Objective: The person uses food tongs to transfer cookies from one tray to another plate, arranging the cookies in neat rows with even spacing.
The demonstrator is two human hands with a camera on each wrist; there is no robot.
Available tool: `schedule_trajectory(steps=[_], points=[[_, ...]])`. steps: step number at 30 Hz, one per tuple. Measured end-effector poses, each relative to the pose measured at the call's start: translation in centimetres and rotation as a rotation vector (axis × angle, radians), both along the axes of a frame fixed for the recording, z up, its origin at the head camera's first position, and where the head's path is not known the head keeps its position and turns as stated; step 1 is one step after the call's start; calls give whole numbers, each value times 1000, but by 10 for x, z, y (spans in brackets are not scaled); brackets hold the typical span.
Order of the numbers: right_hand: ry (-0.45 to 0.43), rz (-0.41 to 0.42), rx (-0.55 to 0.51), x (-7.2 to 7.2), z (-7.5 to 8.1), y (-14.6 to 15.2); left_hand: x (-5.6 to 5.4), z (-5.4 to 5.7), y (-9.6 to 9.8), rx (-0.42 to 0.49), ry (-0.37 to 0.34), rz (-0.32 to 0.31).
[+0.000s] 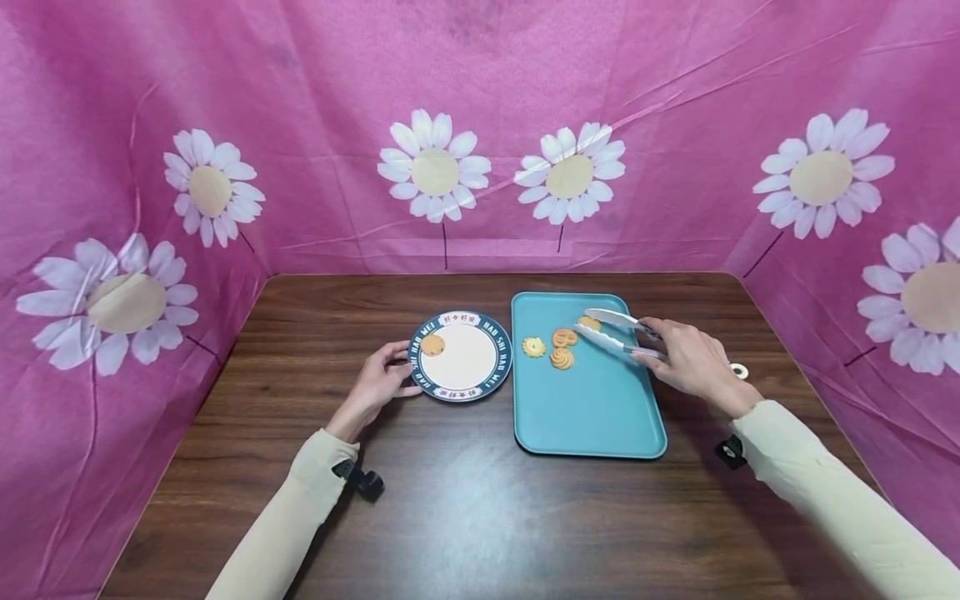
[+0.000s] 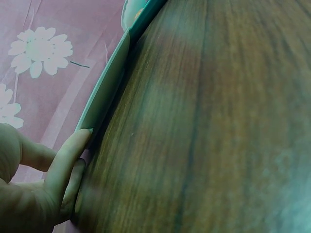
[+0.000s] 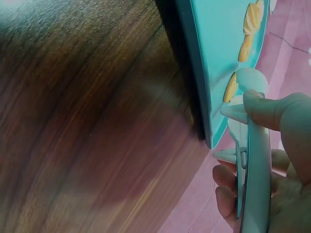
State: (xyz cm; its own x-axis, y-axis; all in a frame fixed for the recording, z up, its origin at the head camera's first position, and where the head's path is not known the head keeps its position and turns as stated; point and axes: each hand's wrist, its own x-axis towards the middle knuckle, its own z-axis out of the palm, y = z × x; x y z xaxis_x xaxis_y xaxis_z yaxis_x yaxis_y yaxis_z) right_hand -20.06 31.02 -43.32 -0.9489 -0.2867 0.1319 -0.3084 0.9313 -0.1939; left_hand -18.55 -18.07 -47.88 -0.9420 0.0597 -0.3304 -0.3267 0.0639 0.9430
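Note:
My left hand (image 1: pixel 381 379) holds the left rim of a round plate (image 1: pixel 504 357), white with a lettered dark blue border. One round cookie (image 1: pixel 432 344) lies at the plate's left side. In the left wrist view, the fingers (image 2: pixel 65 162) touch the rim. Over the turquoise tray (image 1: pixel 588 417), my right hand (image 1: pixel 690 358) grips metal tongs (image 1: pixel 621 319) with pale tips. Between the spread tips lies a cookie (image 1: pixel 589 322). Nearby on the tray are a pretzel-shaped cookie (image 1: pixel 564 337), a swirled cookie (image 1: pixel 562 358) and a pale flower-shaped one (image 1: pixel 534 347).
The plate stands just left of the tray on a dark wooden table (image 1: pixel 420 525). Pink cloth (image 1: pixel 322 100) printed with white daisies surrounds its back and sides. A white ring (image 1: pixel 738 370) shows beside the right wrist.

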Motion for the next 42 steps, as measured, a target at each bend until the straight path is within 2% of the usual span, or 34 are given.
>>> schedule_trajectory(steps=[12,24,36,42], points=[[-14,-31,10,-1,1,5,0,0,0,24,7,4],[-63,-31,9,-4,1,6,0,-1,-1,8,0,-3],[-69,-10,19,-4,4,4,1,0,-1,2,-2,-6],[-44,-17,29,-3,5,5,0,0,0,7,-3,0]])
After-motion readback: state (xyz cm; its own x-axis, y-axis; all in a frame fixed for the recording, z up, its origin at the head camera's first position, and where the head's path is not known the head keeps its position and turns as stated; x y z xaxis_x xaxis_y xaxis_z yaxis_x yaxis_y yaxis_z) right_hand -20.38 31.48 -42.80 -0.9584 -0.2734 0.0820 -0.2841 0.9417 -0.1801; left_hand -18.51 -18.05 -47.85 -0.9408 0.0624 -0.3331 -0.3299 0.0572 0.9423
